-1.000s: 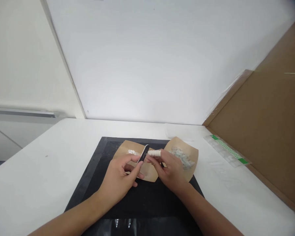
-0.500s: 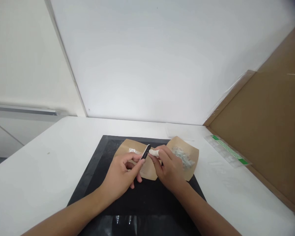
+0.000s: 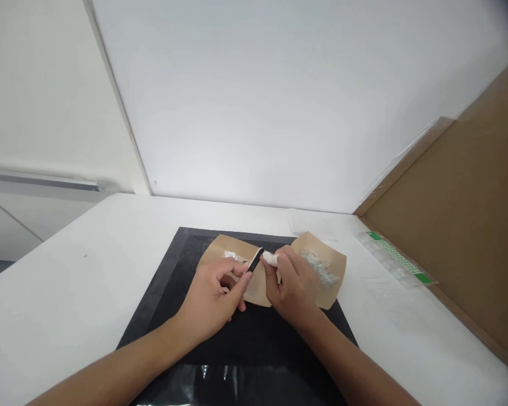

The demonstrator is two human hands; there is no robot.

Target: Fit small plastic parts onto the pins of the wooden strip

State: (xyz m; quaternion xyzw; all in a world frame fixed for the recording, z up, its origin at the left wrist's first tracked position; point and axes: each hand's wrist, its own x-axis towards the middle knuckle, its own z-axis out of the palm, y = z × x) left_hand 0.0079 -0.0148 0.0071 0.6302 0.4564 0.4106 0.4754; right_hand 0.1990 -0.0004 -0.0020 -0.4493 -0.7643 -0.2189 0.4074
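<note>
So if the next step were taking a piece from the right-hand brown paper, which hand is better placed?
Probably the right hand: it is beside the pale pieces on that brown paper, though busy at the dark strip. The left hand is farther off, gripping the strip.
</note>
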